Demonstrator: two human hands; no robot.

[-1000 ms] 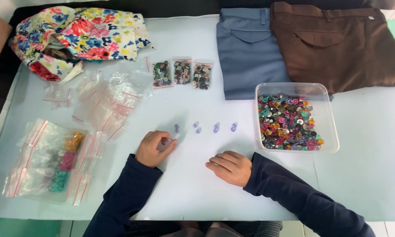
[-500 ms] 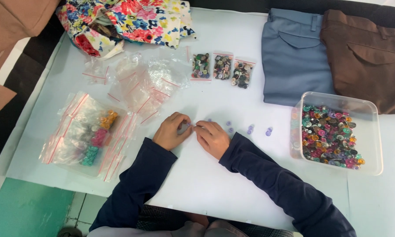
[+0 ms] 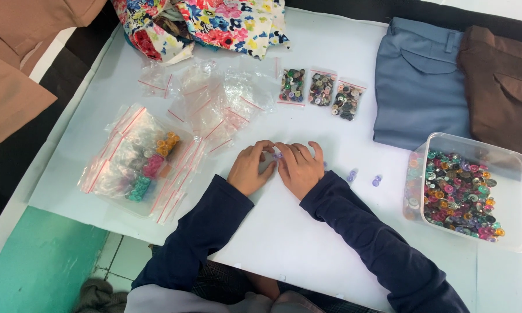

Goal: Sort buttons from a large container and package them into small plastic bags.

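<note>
I see the left hand [image 3: 250, 169] and right hand [image 3: 298, 167] meeting, fingers curled around small pale-purple plastic buttons [image 3: 278, 155]; the grip itself is hidden, possibly a pinch. Risk: two loose purple buttons [image 3: 364, 177] nearby could roll off the white table sheet [image 3: 284, 243] if a sleeve brushes them.

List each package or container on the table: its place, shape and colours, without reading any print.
Three small zip bags: top centre, a row, dark mixed buttons.
Empty zip bags: upper left, clear, red strips.
Larger zip bags: left, orange, pink, green contents.
Plastic tub: right, clear, rectangular, multicoloured buttons.
</note>
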